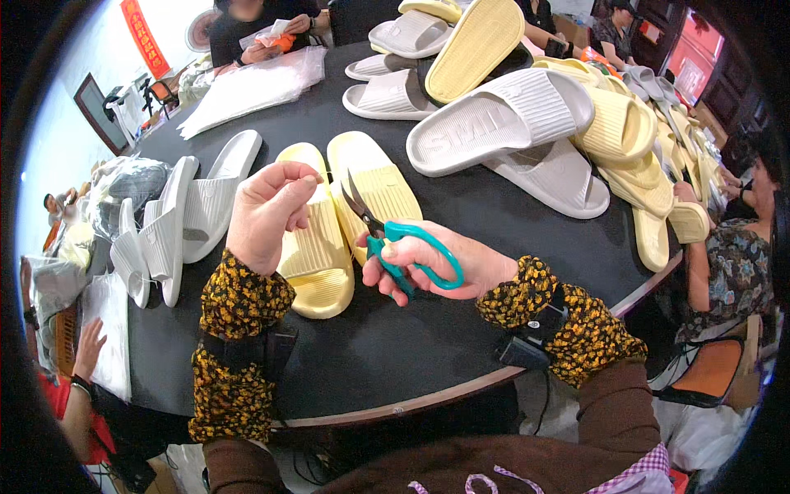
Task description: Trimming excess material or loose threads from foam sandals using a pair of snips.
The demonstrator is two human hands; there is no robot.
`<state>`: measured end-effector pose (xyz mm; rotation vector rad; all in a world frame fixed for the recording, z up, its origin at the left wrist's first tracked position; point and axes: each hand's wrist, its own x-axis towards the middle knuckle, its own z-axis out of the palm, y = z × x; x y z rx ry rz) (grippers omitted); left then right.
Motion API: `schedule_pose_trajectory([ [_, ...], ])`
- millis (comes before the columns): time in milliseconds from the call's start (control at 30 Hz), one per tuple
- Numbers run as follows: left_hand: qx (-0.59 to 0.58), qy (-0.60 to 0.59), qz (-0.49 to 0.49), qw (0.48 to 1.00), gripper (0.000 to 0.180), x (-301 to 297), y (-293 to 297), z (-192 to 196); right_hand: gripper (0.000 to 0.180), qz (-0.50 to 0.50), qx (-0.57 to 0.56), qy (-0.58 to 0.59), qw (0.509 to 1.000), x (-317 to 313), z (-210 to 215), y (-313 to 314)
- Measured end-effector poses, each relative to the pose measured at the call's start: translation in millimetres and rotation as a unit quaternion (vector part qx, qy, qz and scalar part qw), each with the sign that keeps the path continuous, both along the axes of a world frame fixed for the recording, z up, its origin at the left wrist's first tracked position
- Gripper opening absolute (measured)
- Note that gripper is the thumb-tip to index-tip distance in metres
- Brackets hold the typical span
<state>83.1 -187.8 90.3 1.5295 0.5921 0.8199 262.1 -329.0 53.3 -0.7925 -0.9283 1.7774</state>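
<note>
My right hand (479,262) is closed round teal-handled scissors (372,221), whose dark blades stand slightly apart and point up and away over a pair of yellow slippers. To the left, my left hand (267,210) is raised above the left yellow slipper (316,290) with thumb and forefinger pinched together. What it grips, perhaps something thin, is too small to make out. The right yellow slipper (393,196) lies alongside, partly behind the scissors. Both slippers rest sole down on the black table (370,362).
Several grey slippers (212,198) stand at the left. A large pile of grey slippers (502,123) and yellow slippers (625,123) covers the far right. Clear plastic bags (255,86) lie at the back. Co-workers sit around the table; one person's hand (89,350) is at the left edge.
</note>
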Motion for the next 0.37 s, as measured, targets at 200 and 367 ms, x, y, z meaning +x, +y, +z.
schedule_pose_trajectory([
  [200,0.006,0.014,-0.034,0.999,0.012,1.5,-8.8,4.0,0.043,0.022,-0.014,0.014,1.0,2.3,-2.9,1.3],
  [367,-0.013,-0.009,-0.043,0.999,0.013,-0.8,-5.3,0.4,0.046,0.048,-0.012,0.017,0.999,3.3,-3.0,2.6],
])
